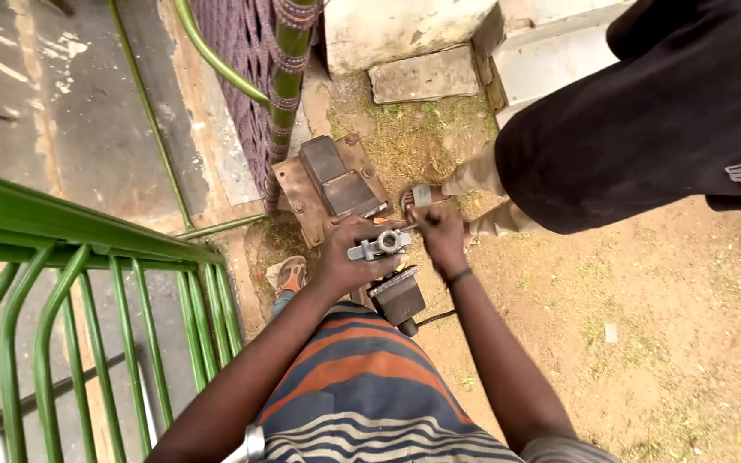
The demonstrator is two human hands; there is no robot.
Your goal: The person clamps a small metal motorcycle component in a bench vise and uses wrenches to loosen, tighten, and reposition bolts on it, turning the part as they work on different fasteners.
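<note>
Your left hand (pixel 346 253) is curled over the small grey metal fitting (pixel 378 245), fingers clamped round it, just above the bench vise (pixel 340 184); your right hand (pixel 439 236) pinches the fitting's far end, fingertips together. Both forearms reach straight forward from your striped shirt (pixel 362 386); wrists bent down toward the vise.

The left hand (pixel 349 257) grips a small grey metal fitting (pixel 379 245) over a bench vise (pixel 349 193), and the right hand (pixel 439 236) pinches at the fitting's end. A green metal railing (pixel 87 266) stands to the left. Another person in a black shirt (pixel 645 120) stands just beyond on bare dirt ground (pixel 645 343).
</note>
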